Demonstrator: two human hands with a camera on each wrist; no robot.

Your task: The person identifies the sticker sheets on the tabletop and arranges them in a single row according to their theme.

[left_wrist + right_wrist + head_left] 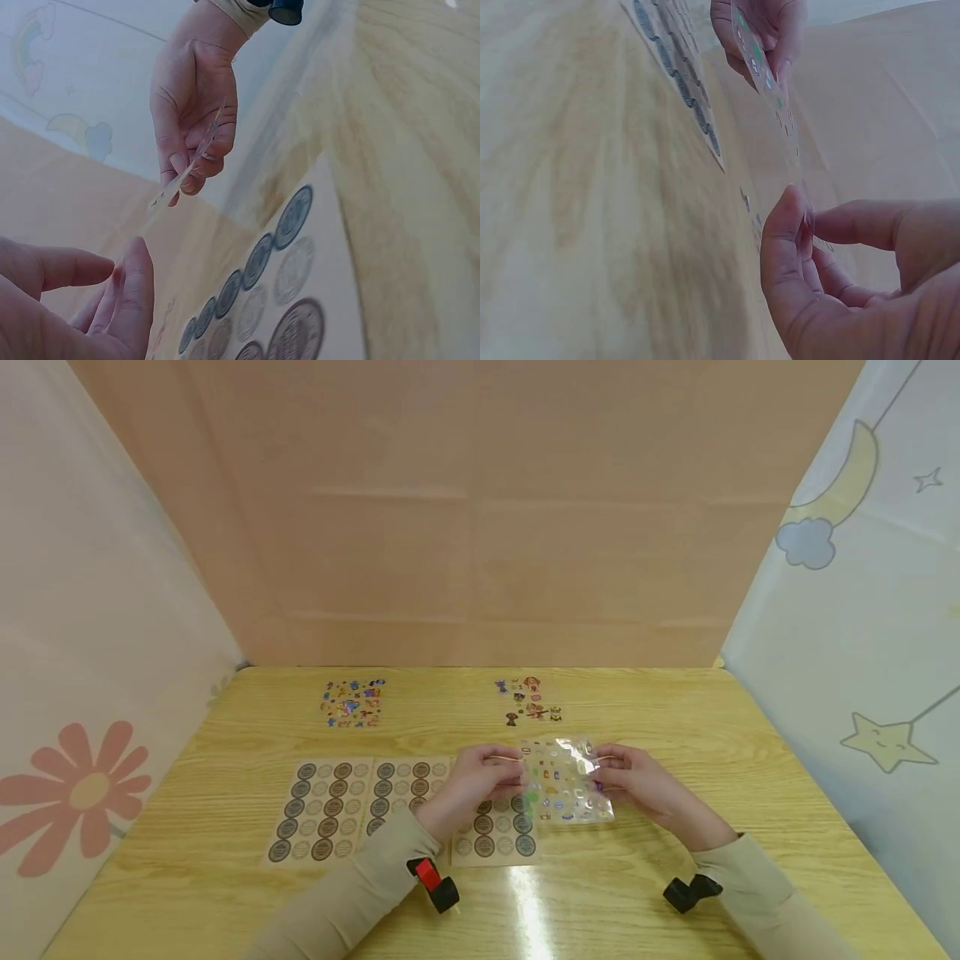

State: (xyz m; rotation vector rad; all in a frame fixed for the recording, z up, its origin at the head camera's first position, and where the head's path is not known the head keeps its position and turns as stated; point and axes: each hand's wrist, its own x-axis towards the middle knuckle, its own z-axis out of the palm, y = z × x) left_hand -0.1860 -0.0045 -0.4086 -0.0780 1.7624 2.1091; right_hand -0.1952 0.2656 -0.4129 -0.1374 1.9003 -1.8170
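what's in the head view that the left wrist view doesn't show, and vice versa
Only the head view: the pink flower on the left wall and the red piece on the left wrist's strap.

Only the left wrist view: the rainbow drawing and the palm side of the right hand.

Both: the left hand and right hand pinching a transparent sticker sheet, a sheet of round stickers on the table, and the crescent moon.
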